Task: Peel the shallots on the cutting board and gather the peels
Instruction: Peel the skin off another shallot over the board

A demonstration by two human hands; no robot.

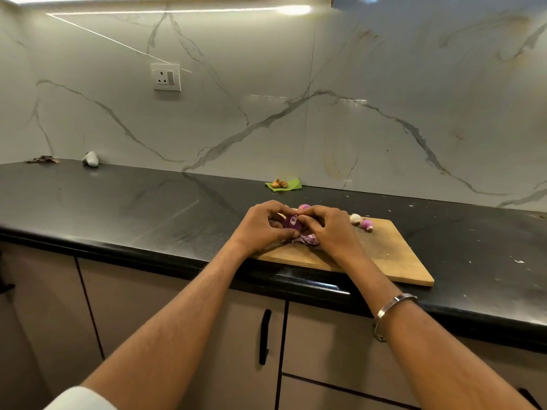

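A person's left hand (260, 224) and right hand (328, 229) close together around a purple shallot (291, 222), held just above the near-left part of a wooden cutting board (393, 255). The left hand's curled fingers cradle the bulb from the left, while the right hand's fingertips pinch at its top edge; the cut end of the shallot faces the camera between the two thumbs. Directly beneath the hands, a small heap of purple peels (307, 240) lies on the board, touching the underside of the right hand. Behind the knuckles, another shallot (304, 207) peeks out at the board's far edge. To the right, well clear of the hands, a pale peeled shallot (355, 218) and a pinkish shallot (367, 224) sit side by side near the board's far edge. A metal bangle (395, 306) circles the right wrist. The board rests on a black countertop (118, 202), flecked with white scraps at right. Against the marble-patterned backsplash (384, 84) sits a green leaf (291, 184) holding small brown items. A wall socket (165, 77) is mounted higher up; no writing on it is legible.
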